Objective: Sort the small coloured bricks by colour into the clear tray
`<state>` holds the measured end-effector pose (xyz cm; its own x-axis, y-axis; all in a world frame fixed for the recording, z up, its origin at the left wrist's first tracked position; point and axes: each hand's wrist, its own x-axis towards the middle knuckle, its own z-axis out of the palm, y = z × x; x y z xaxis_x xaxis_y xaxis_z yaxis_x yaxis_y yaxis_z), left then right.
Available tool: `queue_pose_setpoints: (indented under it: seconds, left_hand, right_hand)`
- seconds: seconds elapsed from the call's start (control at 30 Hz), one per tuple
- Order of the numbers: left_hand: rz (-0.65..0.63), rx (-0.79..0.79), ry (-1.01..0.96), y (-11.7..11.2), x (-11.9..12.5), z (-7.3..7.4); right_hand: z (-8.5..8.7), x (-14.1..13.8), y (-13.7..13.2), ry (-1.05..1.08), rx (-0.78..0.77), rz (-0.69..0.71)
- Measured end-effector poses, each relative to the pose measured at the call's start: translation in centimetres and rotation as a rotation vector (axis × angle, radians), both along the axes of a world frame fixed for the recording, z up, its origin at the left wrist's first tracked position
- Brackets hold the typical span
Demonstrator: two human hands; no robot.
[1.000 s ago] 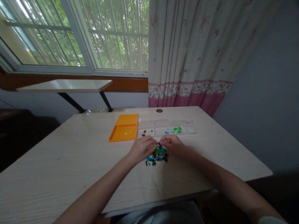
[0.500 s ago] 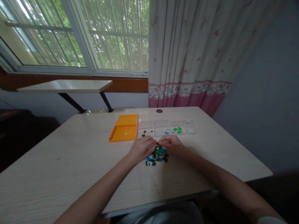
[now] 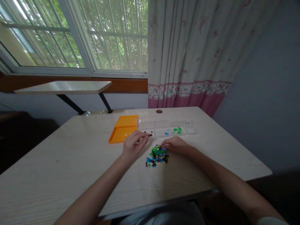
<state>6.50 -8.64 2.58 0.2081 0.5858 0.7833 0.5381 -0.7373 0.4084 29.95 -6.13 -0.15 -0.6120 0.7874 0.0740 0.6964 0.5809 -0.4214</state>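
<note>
My left hand (image 3: 132,145) pinches dark-brown rectangular brick (image 3: 150,135), long axis left-right, by clear plastic tray (image 3: 162,124)'s near-left compartment | my right hand (image 3: 178,146): far-right edge of multicoloured brick pile (image 3: 156,156), grip can't tell

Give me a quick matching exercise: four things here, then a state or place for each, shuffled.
1. Left hand
2. Right hand
3. Orange tray
4. Pile

A. Heaped on the table, mixed colours
B. Pinching a brown piece
C. A few white pieces lie in it
D. At the pile's edge

Pairs: 1-B; 2-D; 3-C; 4-A
</note>
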Motion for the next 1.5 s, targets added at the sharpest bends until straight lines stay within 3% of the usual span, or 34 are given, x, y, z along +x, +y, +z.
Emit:
queue_pose_setpoints:
  seconds: [0.3,0.57,0.73,0.8,0.97,1.03,1.3,1.5]
  left_hand:
    - [0.031,-0.084,0.003,0.8,-0.3,-0.5]
    - [0.200,-0.234,0.124,3.0,-0.1,-2.6]
    - [0.269,-0.255,0.203,3.3,-0.3,-3.0]
    - [0.203,-0.249,0.223,3.1,-0.2,-2.9]
    - [-0.113,-0.221,0.314,1.9,0.7,-2.8]
    - [-0.172,-0.221,0.333,1.3,1.2,-2.7]
    - [-0.204,-0.203,0.351,0.6,1.7,-2.7]
    - [-0.210,-0.180,0.327,0.8,1.7,-2.8]
  right_hand:
    - [0.3,-0.2,-0.1,-0.026,0.010,-0.070]
    - [-0.1,-0.2,0.2,-0.030,-0.058,-0.129]
    - [0.0,-0.2,0.0,-0.002,-0.081,-0.122]
    - [0.0,-0.3,0.0,0.038,-0.091,-0.126]
    - [-0.4,-0.7,-0.1,0.225,-0.146,-0.119]
    - [-0.6,-0.9,-0.2,0.307,-0.171,-0.109]
    - [-0.4,-1.3,-0.7,0.447,-0.260,-0.086]
    - [-0.2,-1.2,-0.9,0.395,-0.200,-0.072]
